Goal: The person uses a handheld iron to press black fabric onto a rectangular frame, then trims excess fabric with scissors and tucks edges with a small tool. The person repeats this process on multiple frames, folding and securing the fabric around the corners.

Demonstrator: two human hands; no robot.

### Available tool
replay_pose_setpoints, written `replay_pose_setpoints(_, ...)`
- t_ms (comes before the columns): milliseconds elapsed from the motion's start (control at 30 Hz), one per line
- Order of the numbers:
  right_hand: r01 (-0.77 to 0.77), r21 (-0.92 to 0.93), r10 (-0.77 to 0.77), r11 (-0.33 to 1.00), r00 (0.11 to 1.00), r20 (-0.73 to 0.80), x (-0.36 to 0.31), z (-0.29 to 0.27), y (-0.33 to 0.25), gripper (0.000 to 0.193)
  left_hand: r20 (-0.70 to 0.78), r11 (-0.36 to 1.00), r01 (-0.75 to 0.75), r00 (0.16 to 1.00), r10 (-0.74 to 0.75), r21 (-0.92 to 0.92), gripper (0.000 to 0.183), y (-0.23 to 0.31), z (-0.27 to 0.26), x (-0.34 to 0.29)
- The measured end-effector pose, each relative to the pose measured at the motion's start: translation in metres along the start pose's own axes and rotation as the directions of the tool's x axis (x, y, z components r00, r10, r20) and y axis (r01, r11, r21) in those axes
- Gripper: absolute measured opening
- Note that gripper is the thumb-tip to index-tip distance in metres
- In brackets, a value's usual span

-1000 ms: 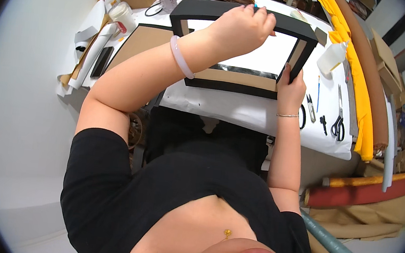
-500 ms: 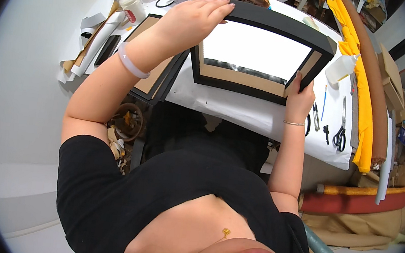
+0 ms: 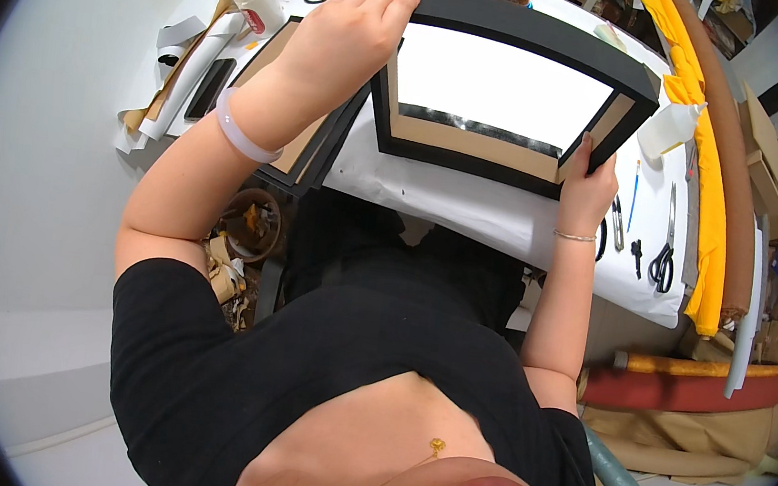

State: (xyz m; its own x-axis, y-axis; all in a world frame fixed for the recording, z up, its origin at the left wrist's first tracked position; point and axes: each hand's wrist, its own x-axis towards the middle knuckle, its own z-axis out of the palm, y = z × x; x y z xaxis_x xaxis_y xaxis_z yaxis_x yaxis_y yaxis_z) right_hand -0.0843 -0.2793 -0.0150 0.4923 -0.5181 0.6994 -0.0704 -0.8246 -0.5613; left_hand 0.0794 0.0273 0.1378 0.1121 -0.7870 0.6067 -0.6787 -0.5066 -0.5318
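Note:
A black rectangular box frame with tan inner walls stands tilted over the white-covered table, and a white surface shows through its opening. At its far left corner, my left hand lies over the edge with the fingers close together; the thumb is hidden. My right hand grips the near right corner, its thumb up on the inner side and the other fingers out of sight behind the frame. Partly under my left forearm lie flat black-edged tan panels.
Right of the frame lie scissors, a craft knife, a thin blue brush and a white squeeze bottle. Yellow and brown rolls line the right edge. A lidded jar and a dark phone sit at left.
My left hand has slid a little leftward along the frame's far edge, toward the corner. The frame and my right hand appear slightly farther right, along with most of the scene.

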Motion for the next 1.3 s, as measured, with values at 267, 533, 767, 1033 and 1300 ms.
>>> replay_pose_setpoints(267,0.013,-0.089,-0.005,0.996,0.996,0.085,0.038,-0.017,-0.016,0.029,0.037,0.987,0.03,0.999,-0.025,-0.156,0.034,-0.025,0.015,0.018)
replay_pose_setpoints(533,-0.028,-0.162,0.089,0.986,0.92,0.381,0.122,-0.057,-0.059,0.045,0.411,0.845,0.291,0.907,-0.095,-0.448,0.033,-0.07,-0.025,0.065)
replay_pose_setpoints(767,0.122,-0.229,0.021,0.966,0.842,0.539,0.143,-0.066,-0.084,0.044,0.486,0.905,0.262,0.871,-0.072,-0.336,0.035,-0.076,-0.014,0.065)
replay_pose_setpoints(1033,0.21,-0.329,0.018,0.921,0.819,0.574,0.143,-0.072,-0.114,0.051,0.458,0.912,0.15,0.888,0.045,-0.381,0.053,-0.069,0.009,0.055)
replay_pose_setpoints(1300,0.264,-0.249,-0.053,0.932,0.778,0.626,0.146,-0.084,-0.135,0.037,0.453,0.976,0.105,0.892,-0.008,-0.189,0.051,-0.059,0.008,0.071)
